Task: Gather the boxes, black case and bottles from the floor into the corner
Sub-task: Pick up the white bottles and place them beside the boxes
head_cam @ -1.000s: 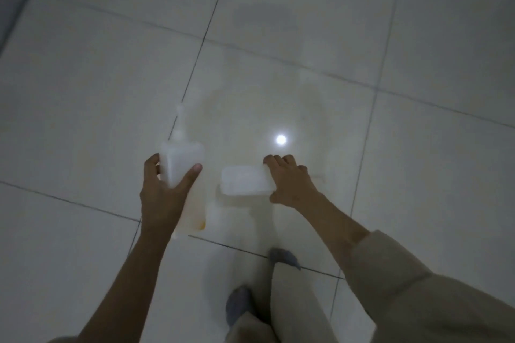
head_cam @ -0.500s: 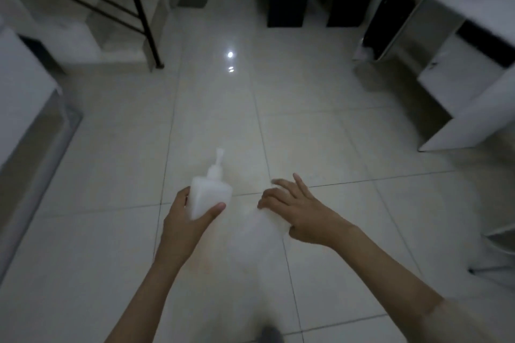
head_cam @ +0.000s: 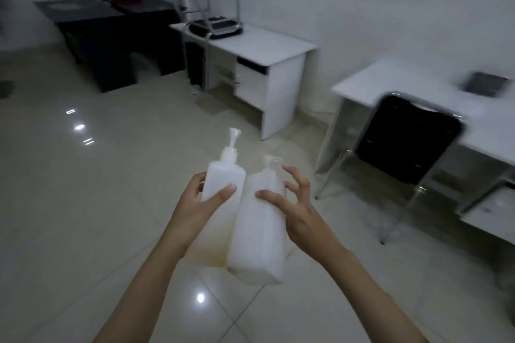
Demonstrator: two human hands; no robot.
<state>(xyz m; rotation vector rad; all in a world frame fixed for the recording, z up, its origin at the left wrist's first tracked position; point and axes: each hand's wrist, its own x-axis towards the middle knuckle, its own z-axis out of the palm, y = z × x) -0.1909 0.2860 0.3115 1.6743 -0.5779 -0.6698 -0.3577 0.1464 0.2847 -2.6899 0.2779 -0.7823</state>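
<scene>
Pale glossy floor tiles (head_cam: 83, 203) filled the lower part of the dim room, with ceiling lights mirrored in them. Against the far wall stood a black desk (head_cam: 111, 36), a white desk (head_cam: 264, 44) bearing an upturned chair (head_cam: 217, 22) with its legs in the air, and at right a second white desk (head_cam: 390, 83) with a black-backed chair (head_cam: 407, 136) pushed under it. A dark object on that desk's top was too blurred to identify.

Two white pump bottles were held above the floor, side by side and touching. The left bottle (head_cam: 223, 189) had its long axis near upright, pump nozzle pointing up and away from the camera; a yellowish residue showed near its base. The right bottle (head_cam: 259, 228) lay at a slight tilt, its smaller pump also directed up and away, its base nearest the camera. The lower part of the left bottle was hidden behind the right one.

The left hand (head_cam: 198, 209) gripped the left bottle, thumb across its front face and fingers curled behind, where they were mostly concealed. The right hand (head_cam: 295, 211) held the right bottle with the thumb pressed on its front and the fingers spread and bent at its far side; how many of them actually touched it could not be made out. Both forearms were cut off by the bottom edge.
</scene>
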